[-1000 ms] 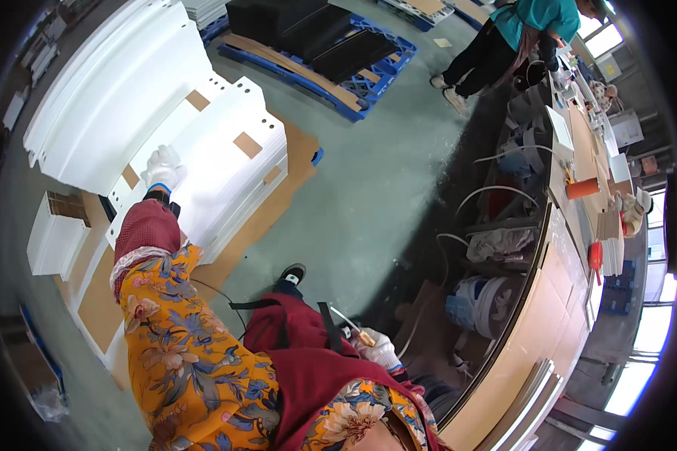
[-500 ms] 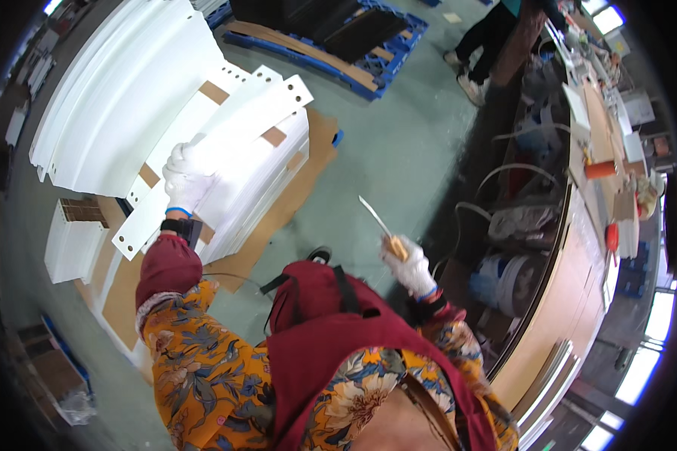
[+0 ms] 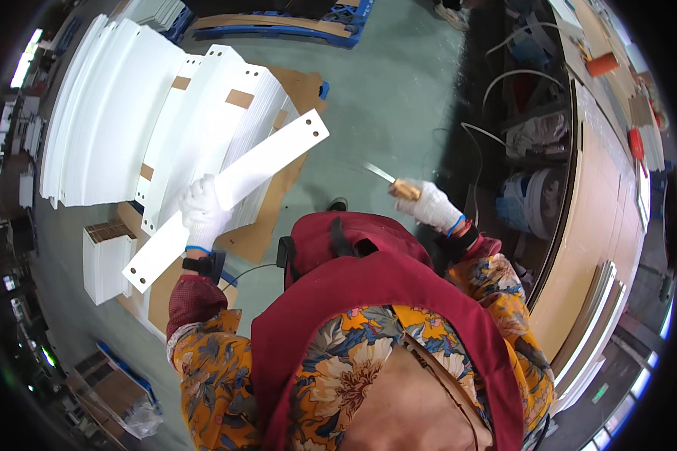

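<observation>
A long, flat white strip (image 3: 272, 164) with a pair of dark holes at each end is in the person's left hand (image 3: 201, 207), slanting from lower left to upper right in front of a stack of white panels (image 3: 195, 131). The gloved left fingers are clamped on the strip below its middle, the knuckles turned up. Its upper end reaches out past the stack, over a brown cardboard sheet (image 3: 299, 89).

To the right, well apart from the strip, the gloved right hand (image 3: 434, 208) is closed around the wooden handle of a thin-bladed hand tool (image 3: 408, 189). The fingers are wrapped on the grip, and the blade points up and left, over the grey-green floor (image 3: 399, 105), its tip blurred.

The white panels bear brown rectangular patches and dark holes near their edges; left of them stands a taller stack of curved-looking white boards (image 3: 113, 113). A smaller white stack (image 3: 107, 267) sits just beside the left forearm. A blue pallet (image 3: 353, 34) carrying black panels lies beyond.

Along the right runs a workbench (image 3: 590, 225), with an orange cylinder (image 3: 602, 64) on top and a white-and-blue bucket (image 3: 530, 203) underneath. Near the upper edge, another person's shoe (image 3: 453, 16) shows. The wearer has a dark-red apron (image 3: 353, 237) over orange floral clothing.
</observation>
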The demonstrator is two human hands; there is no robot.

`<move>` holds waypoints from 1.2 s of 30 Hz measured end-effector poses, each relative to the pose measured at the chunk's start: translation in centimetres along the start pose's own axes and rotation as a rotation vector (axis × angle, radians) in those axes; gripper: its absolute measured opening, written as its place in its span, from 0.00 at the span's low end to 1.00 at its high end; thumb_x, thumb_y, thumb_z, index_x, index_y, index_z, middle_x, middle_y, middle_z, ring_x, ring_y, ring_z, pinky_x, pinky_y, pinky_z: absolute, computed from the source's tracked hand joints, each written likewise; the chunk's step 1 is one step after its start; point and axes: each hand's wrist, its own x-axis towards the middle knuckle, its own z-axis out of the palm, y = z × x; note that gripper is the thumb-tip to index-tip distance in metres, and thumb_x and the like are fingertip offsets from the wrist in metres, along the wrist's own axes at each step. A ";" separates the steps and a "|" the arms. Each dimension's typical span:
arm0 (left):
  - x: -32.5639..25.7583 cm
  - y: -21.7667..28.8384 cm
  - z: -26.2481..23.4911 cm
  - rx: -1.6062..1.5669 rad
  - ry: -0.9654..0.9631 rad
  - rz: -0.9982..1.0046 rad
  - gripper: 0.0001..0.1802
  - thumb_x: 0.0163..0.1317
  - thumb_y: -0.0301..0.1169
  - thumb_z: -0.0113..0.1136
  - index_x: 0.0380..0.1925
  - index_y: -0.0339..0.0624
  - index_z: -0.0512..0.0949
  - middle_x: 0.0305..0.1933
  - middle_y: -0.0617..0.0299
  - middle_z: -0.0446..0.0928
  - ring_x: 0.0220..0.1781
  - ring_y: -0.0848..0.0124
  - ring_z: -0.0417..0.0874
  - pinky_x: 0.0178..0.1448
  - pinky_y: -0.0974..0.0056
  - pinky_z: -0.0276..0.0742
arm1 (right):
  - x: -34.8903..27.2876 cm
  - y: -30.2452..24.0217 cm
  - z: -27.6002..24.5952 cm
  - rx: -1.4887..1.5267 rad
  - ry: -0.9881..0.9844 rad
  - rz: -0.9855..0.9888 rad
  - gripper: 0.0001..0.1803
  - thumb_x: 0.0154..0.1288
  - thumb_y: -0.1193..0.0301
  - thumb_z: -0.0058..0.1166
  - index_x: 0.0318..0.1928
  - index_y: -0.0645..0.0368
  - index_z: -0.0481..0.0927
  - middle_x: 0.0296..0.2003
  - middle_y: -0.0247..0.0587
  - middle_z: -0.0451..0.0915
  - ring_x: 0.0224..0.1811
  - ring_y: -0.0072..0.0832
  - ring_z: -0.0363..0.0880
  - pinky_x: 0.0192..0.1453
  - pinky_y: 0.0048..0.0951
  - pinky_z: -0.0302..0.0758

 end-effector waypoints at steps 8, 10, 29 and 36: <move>-3.3 4.3 -5.3 -0.375 -0.514 0.049 0.35 0.33 0.40 0.74 0.46 0.39 0.74 0.42 0.47 0.79 0.46 0.53 0.82 0.51 0.56 0.78 | -4.6 6.4 -6.5 0.260 0.054 -0.014 0.16 0.57 0.66 0.61 0.45 0.59 0.80 0.27 0.27 0.78 0.21 0.14 0.72 0.23 0.19 0.71; -4.1 5.8 -5.8 -0.444 -0.580 0.039 0.36 0.34 0.39 0.74 0.46 0.39 0.73 0.43 0.47 0.79 0.46 0.53 0.82 0.52 0.56 0.78 | -5.6 6.4 -8.0 0.084 -0.059 -0.002 0.15 0.56 0.68 0.62 0.44 0.58 0.80 0.27 0.26 0.78 0.23 0.14 0.74 0.23 0.19 0.72; -1.8 17.6 -2.1 -0.618 -0.428 0.238 0.39 0.34 0.39 0.74 0.51 0.43 0.70 0.43 0.50 0.77 0.44 0.56 0.81 0.52 0.55 0.78 | -15.7 13.9 -4.4 -0.018 0.324 -0.035 0.16 0.54 0.66 0.62 0.44 0.55 0.82 0.29 0.39 0.83 0.31 0.31 0.82 0.39 0.30 0.78; 5.3 28.5 -0.3 -1.236 -0.044 -0.015 0.39 0.43 0.34 0.75 0.56 0.35 0.68 0.48 0.54 0.77 0.46 0.62 0.81 0.52 0.59 0.77 | -18.2 12.1 -0.1 -0.128 0.420 0.082 0.14 0.56 0.64 0.61 0.43 0.53 0.80 0.32 0.45 0.82 0.36 0.43 0.82 0.42 0.37 0.78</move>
